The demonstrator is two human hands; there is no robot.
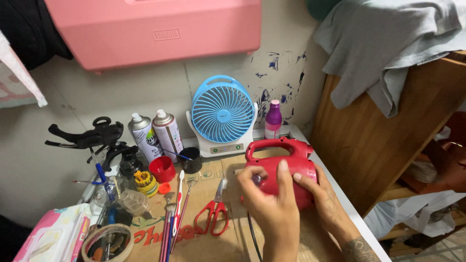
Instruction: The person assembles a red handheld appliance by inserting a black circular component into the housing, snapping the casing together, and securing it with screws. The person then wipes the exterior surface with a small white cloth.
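Observation:
A red handheld lamp [281, 160] with a carry handle lies on a sheet of cardboard [204, 242] on the bench. My left hand [269, 204] rests over its near side with the thumb up against the red body. At the lamp's right end, my right hand [323, 194] cups the body. A thin black cable [251, 233] runs down from under my left hand. Both hands are touching the lamp.
Red-handled scissors [213, 213] lie left of the lamp, beside several brushes [174, 218]. A blue and white desk fan [222, 114], two spray cans [155, 136], a purple bottle [273, 119], a red cup [162, 169] and a tape roll [107, 241] crowd the back and left. A wooden shelf [369, 145] stands right.

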